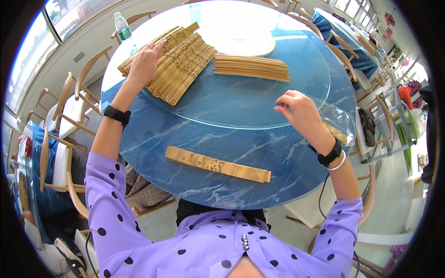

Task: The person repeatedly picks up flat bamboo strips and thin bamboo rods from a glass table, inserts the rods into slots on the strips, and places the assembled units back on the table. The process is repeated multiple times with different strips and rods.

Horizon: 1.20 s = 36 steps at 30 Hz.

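At the far left of the round table, my left hand (144,64) reaches over a fanned pile of long golden printed paper sleeves (181,69). Its fingers close on an upper sleeve (183,34) that lies at a slant to the others; the thumb is mostly hidden. My right hand (299,111) hovers over the right part of the glass turntable, fingers loosely curled and a little apart, with nothing visible in them. Beyond it lies a neat bundle of thin wooden chopsticks (251,67). One single golden sleeve (218,164) rests flat near the front edge.
A clear plastic bag (340,121) with golden pieces inside lies at the table's right edge. The glass turntable (222,121) covers the blue marbled tabletop's (153,139) far part. A water bottle (122,27) stands at the far left edge. Wooden chairs (88,76) surround the table.
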### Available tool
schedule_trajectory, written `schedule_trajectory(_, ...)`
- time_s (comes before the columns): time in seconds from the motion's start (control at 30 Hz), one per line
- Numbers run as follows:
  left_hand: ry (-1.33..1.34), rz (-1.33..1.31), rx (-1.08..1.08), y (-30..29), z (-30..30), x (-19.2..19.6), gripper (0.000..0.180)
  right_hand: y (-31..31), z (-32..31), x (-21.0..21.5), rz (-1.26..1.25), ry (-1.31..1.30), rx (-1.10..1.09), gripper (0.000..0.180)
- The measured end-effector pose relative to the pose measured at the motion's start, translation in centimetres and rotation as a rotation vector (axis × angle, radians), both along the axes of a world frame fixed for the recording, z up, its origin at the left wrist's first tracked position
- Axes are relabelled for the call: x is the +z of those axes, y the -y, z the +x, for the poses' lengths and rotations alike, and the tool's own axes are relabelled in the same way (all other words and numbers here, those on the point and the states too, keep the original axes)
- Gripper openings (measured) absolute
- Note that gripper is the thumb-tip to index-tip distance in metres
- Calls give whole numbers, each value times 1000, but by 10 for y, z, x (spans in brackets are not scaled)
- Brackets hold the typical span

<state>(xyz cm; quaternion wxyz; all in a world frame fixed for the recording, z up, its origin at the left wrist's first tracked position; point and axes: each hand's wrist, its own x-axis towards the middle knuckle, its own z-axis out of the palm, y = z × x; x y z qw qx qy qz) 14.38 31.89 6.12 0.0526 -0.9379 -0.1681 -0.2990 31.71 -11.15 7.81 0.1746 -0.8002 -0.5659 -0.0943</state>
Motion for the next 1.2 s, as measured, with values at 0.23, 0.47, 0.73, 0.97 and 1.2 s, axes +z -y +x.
schedule_trajectory(0.23,-108,196,168,-13,8,-24,42,-62,68,-28,22,122,-1,16)
schedule_trajectory(0.47,10,174,117,24,-16,-6,46,-124,92,-44,70,295,17,35)
schedule_trajectory(0.73,-316,-218,-175,204,-105,-9,66,-168,138,-61,-381,-66,-181,77)
schedule_trajectory(0.97,-345,-382,-268,274,-139,-51,69,-141,121,-83,-273,86,-150,74)
schedule_trajectory(1.2,-310,-403,-222,284,-135,-63,66,-112,81,-89,-250,98,-150,73)
